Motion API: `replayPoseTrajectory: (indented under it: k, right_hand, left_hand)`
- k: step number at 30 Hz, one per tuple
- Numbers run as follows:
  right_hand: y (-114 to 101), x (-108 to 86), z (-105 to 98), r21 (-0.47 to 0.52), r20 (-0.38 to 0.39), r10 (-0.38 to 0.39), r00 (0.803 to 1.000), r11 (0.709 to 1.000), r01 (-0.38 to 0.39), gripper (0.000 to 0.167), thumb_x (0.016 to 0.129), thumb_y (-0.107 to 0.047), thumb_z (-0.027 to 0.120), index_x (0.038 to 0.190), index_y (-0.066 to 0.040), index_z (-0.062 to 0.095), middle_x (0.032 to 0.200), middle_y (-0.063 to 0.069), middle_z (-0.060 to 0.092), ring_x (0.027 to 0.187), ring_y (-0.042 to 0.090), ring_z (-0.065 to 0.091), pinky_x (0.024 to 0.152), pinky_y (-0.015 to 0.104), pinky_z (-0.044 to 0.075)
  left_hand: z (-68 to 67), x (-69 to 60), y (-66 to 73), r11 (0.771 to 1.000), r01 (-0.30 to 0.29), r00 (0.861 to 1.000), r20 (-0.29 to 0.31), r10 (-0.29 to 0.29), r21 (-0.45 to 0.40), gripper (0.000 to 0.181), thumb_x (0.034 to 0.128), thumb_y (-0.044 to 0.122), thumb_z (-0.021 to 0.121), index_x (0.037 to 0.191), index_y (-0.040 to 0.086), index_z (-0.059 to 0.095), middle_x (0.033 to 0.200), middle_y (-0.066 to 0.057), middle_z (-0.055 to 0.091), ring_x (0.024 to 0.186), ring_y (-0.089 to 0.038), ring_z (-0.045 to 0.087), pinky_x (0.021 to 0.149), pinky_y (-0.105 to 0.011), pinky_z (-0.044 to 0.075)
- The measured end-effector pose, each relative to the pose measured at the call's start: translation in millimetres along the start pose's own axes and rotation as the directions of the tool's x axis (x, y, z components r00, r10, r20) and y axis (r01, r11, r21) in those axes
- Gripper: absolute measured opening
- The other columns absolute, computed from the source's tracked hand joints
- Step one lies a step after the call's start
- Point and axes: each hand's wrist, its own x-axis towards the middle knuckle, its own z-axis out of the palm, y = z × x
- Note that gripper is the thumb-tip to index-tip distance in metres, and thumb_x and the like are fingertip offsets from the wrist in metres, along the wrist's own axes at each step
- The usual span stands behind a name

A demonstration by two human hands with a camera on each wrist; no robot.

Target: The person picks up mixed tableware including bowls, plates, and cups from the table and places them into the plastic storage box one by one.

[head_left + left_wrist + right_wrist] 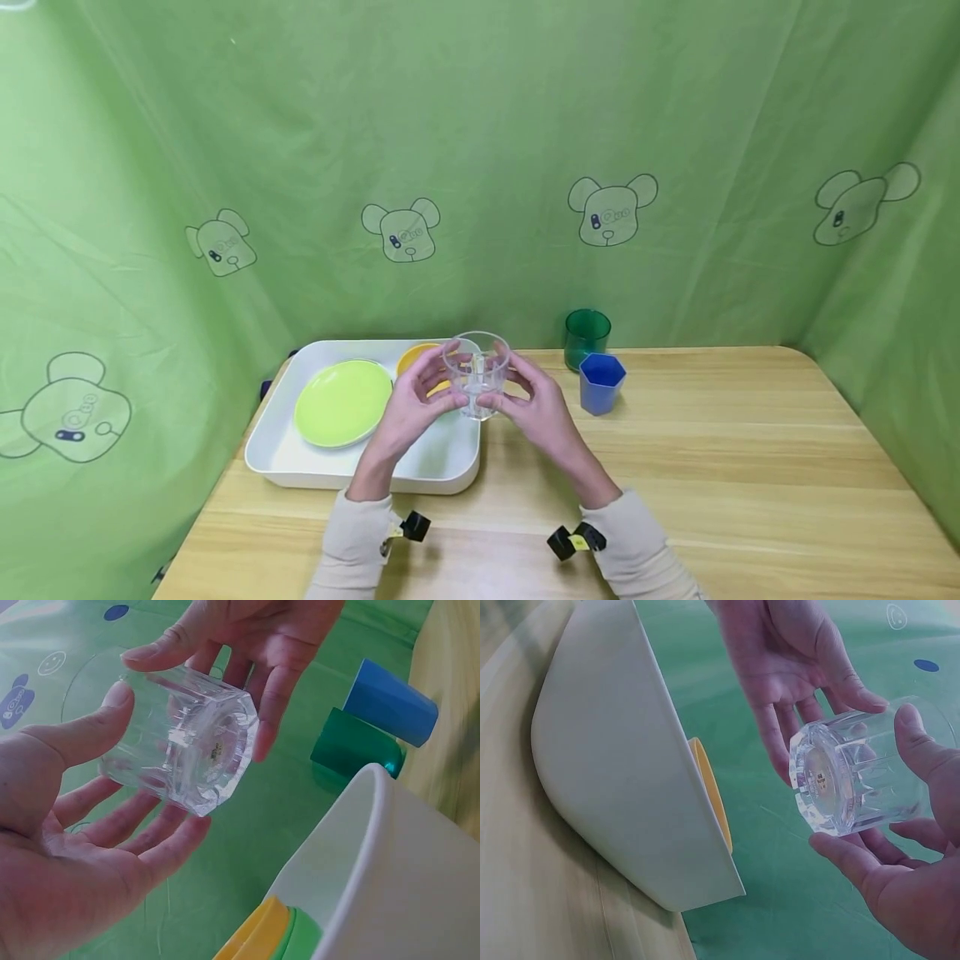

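A clear drinking glass (pixel 477 379) with a thick faceted base is held up above the right part of a white tray. My left hand (pixel 416 392) grips its left side, thumb in front and fingers curled behind. From the other side my right hand (pixel 536 404) grips it the same way. Both wrist views show the glass (pixel 180 735) with its base toward the cameras and a small mark in the base. In the right wrist view the glass (pixel 862 772) is off the tray, with both thumbs on its near wall.
The white tray (pixel 300 479) holds a lime green plate (pixel 343 404) and a yellow dish (pixel 416 357) partly hidden by my left hand. Right of it on the wooden table (pixel 712 433) stand a green cup (pixel 587 333) and a blue hexagonal cup (pixel 602 383). A green curtain (pixel 495 150) hangs behind.
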Motion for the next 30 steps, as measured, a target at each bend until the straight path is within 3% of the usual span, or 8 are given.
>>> replayPoseTrajectory:
  k: [5,12,19,30]
  right_hand:
    - [1.4,-1.4,0.5,-0.047,0.018,-0.002,1.000,0.999,0.003,0.074,0.089,-0.010,0.079,0.154,-0.003,0.044,0.145,0.020,0.055,0.130,0.036,0.057,0.107,0.039,0.051]
    - [-0.8,-2.6,1.0,-0.035,0.039,0.039,0.998,0.999,-0.038,0.075,0.091,-0.012,0.078,0.156,-0.006,0.041,0.149,0.019,0.051,0.133,0.039,0.053,0.098,0.033,0.056]
    - [0.7,-2.7,0.2,0.011,0.065,0.044,0.997,0.999,-0.045,0.075,0.092,-0.010,0.077,0.157,-0.007,0.040,0.149,0.018,0.050,0.133,0.040,0.053,0.100,0.034,0.054]
    - [-2.2,-2.4,-0.5,0.009,0.110,0.116,0.987,0.993,-0.118,0.076,0.090,-0.015,0.080,0.154,-0.003,0.043,0.149,0.019,0.052,0.133,0.037,0.054,0.103,0.037,0.053]
  left_hand:
    - [-1.1,-0.8,0.7,1.000,0.001,1.000,0.014,-0.001,0.008,0.078,0.0875,-0.004,0.077,0.155,0.002,0.039,0.148,-0.023,0.053,0.136,-0.043,0.049,0.110,-0.041,0.048]
    - [-0.7,-1.7,1.6,1.000,0.005,1.000,0.029,-0.005,0.008,0.078,0.0881,-0.008,0.074,0.156,0.003,0.037,0.149,-0.024,0.051,0.138,-0.050,0.045,0.112,-0.050,0.045]
    - [-0.2,-0.9,2.3,1.000,0.004,0.999,0.038,-0.005,0.028,0.082,0.0870,-0.011,0.074,0.157,0.003,0.034,0.150,-0.024,0.049,0.139,-0.048,0.044,0.113,-0.058,0.042]
    - [-5.4,-3.0,3.2,0.993,-0.003,0.999,0.035,-0.001,0.118,0.086,0.0829,-0.008,0.079,0.157,0.006,0.037,0.146,-0.023,0.052,0.135,-0.043,0.050,0.109,-0.053,0.048]
